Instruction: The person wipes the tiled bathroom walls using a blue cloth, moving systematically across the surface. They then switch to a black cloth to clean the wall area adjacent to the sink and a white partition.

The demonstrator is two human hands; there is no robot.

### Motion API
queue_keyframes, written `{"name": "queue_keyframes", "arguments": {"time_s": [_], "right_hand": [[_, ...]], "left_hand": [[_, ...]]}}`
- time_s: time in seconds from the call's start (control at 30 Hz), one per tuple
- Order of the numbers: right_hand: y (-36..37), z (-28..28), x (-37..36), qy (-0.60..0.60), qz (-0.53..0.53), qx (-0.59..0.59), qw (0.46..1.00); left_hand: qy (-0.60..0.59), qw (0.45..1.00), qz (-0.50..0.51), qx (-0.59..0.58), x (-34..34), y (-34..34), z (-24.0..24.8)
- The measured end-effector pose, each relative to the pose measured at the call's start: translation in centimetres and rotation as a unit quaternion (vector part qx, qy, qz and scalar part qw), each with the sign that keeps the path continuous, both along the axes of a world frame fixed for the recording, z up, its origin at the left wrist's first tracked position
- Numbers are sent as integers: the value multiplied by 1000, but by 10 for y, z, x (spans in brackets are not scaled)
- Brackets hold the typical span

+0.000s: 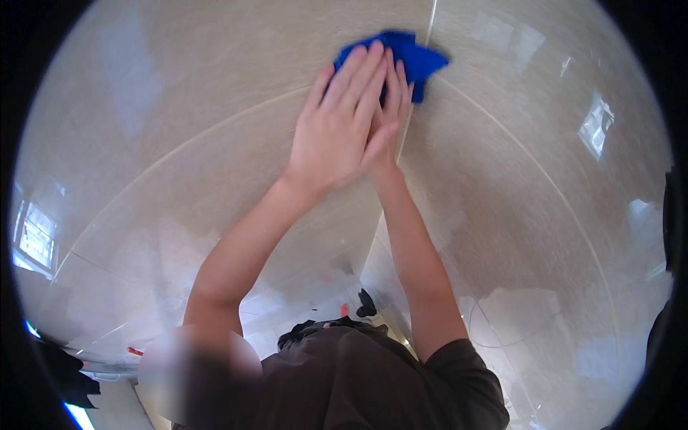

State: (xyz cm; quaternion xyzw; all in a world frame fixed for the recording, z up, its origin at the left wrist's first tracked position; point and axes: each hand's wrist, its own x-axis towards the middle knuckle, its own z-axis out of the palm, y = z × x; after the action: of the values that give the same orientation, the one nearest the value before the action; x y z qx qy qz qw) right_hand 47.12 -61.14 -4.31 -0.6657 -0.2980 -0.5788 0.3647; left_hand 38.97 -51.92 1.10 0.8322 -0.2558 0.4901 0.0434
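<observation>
A bright blue cloth (419, 61) lies bunched against the glossy beige tiled wall (236, 79), over an upright joint line where two faces seem to meet. Both my arms reach up to it. My left hand (337, 132) is flat, its fingers stretched toward the cloth's left side, and it overlaps part of my right hand. Beside it, my right hand (390, 100) lies with straight fingers along the cloth's lower edge; its palm is partly hidden behind my left hand. Neither hand has its fingers curled round the cloth.
Pale joint lines cross the tiles, and window reflections (37, 235) shine at the left. A small red object (135, 351) shows at lower left. A black object (366, 303) and a thin looped line (494, 345) are low down. Dark shapes stand at the right rim.
</observation>
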Motion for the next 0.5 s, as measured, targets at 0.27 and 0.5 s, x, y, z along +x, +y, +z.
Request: {"name": "queue_keyframes", "arguments": {"time_s": [0.27,0.5], "right_hand": [[-31,-24,5,-31,67,160,984],[-12,12,22,-86,-20,121,989]], "left_hand": [[63,997,-21,33,-4,-10,-37],[4,998,-62,-26,5,-16,-12]]}}
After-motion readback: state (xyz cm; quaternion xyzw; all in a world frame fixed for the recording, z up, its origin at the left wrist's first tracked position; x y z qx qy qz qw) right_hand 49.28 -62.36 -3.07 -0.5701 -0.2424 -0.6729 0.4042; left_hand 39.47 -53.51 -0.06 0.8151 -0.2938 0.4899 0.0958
